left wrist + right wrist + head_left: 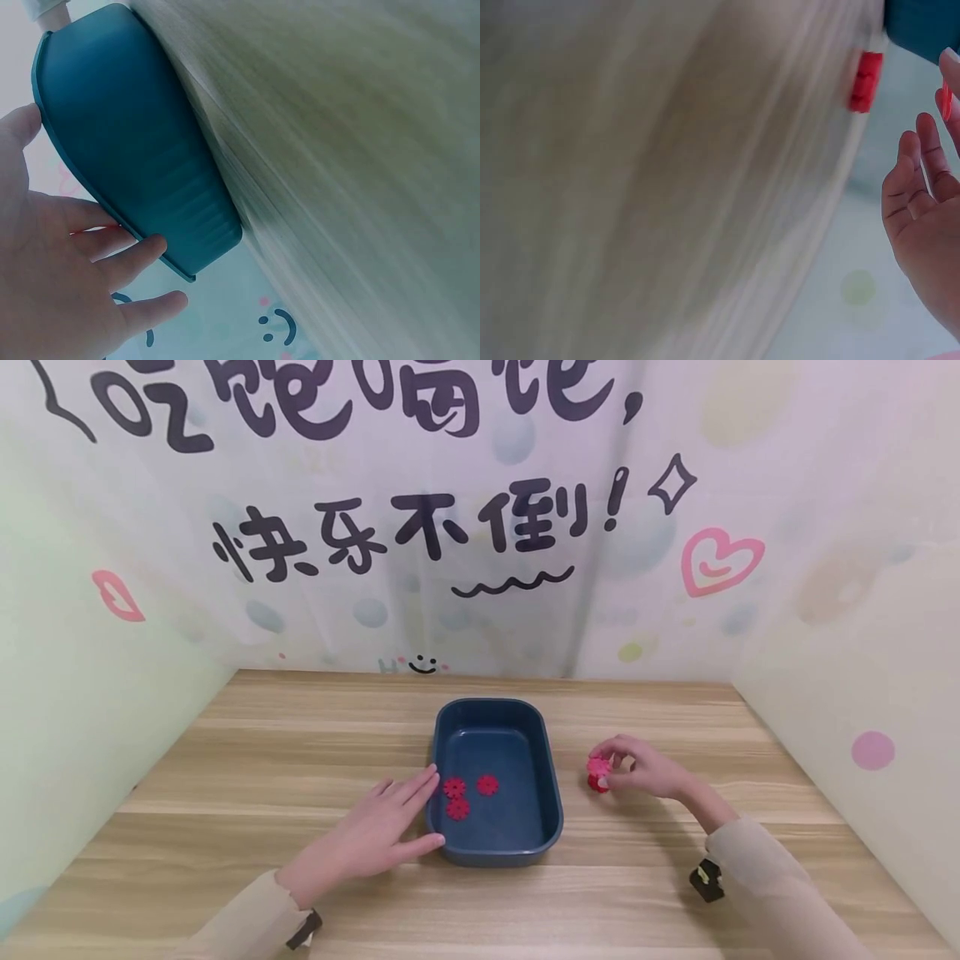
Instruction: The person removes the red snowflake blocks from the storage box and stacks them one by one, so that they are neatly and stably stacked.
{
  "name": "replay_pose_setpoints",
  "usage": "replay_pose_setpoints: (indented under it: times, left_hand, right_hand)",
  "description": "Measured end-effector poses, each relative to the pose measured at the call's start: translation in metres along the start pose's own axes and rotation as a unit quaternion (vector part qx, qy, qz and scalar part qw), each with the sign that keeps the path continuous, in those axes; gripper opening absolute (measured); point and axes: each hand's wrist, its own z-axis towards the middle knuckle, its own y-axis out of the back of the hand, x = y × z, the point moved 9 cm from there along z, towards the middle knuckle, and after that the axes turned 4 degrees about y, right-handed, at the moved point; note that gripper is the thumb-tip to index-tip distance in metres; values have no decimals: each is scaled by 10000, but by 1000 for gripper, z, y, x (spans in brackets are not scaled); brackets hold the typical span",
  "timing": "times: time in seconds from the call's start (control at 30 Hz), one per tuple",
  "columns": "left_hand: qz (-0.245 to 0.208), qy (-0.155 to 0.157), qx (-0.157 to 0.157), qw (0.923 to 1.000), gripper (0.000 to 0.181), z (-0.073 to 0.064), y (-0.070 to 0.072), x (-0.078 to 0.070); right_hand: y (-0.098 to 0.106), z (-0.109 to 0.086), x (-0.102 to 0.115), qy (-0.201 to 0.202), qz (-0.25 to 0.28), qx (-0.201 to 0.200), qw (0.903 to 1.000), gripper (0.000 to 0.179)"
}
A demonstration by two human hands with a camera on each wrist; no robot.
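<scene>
A deep blue tray (498, 857) stands on the table with three red notched, flower-like discs (487, 786) lying inside it. My left hand (375, 831) rests against its left rim with fingers extended and thumb apart; the left wrist view shows the fingertips at the rim of the tray (135, 135). To the right of the tray, my right hand (647, 768) pinches a pinkish-red notched disc (598, 766) between thumb and finger. Just below it sits a small red stack (597, 783) on the wood. In the right wrist view, the held disc (946, 101) is apart from that stack (865, 82).
The wood-grain table (300, 735) runs back to a printed white curtain (420, 568). Pale walls (862, 652) close in both sides. Dark straps or devices (707, 881) show at the wrists.
</scene>
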Motion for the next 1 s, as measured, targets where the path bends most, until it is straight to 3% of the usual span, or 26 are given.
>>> replay_pose_setpoints:
  times: [0.13, 0.5, 0.83, 1.0]
  left_hand:
    - [18, 19, 4, 10000, 77, 0, -1, 1]
    - [-11, 88, 53, 9999, 77, 1, -2, 3]
    - [-15, 70, 71, 9999, 77, 0, -1, 2]
    - [2, 67, 76, 9999, 77, 0, -1, 1]
  right_hand:
    - [-2, -2, -3, 134, -146, 95, 9998, 32]
    - [-9, -6, -13, -102, -355, 211, 9991, 33]
    - [-11, -5, -14, -54, -566, 165, 9982, 32]
    - [-11, -4, -11, 205, -668, 55, 9975, 30]
